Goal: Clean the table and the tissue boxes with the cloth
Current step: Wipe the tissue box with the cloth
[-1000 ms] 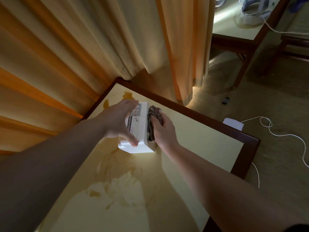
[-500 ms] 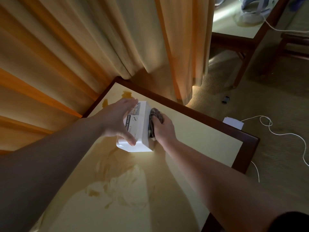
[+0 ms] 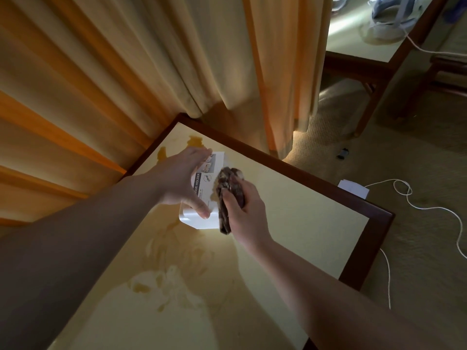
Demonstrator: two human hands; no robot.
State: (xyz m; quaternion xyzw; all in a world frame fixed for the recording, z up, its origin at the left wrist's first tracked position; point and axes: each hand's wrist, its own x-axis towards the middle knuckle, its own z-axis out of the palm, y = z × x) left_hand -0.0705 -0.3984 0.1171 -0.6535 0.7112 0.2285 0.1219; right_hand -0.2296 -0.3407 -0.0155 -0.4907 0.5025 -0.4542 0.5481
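- Left hand grips the white box from its left side, fingers laid along the far top edge, thumb on the near face.
- Box sits near the far corner of the counter, tilted; whether its base touches the top cannot be told. Label reads "SSUE HOLDER".
- Right hand holds a dark bunched cloth, fingers curled round it, thumb on top.
- Cloth presses against the box's right face.
- Counter has a pale yellow top and a dark wood rim; wet amber smears on the near part, small amber spots by the far corner.
- Curtain hangs behind the counter, orange and cream folds.
- Carpet to the right, with a white cord looping across it and a white adapter just past the counter's edge.
- Small dark item on the carpet, too small to tell.
- Second table top right, blurred white-blue thing on it.
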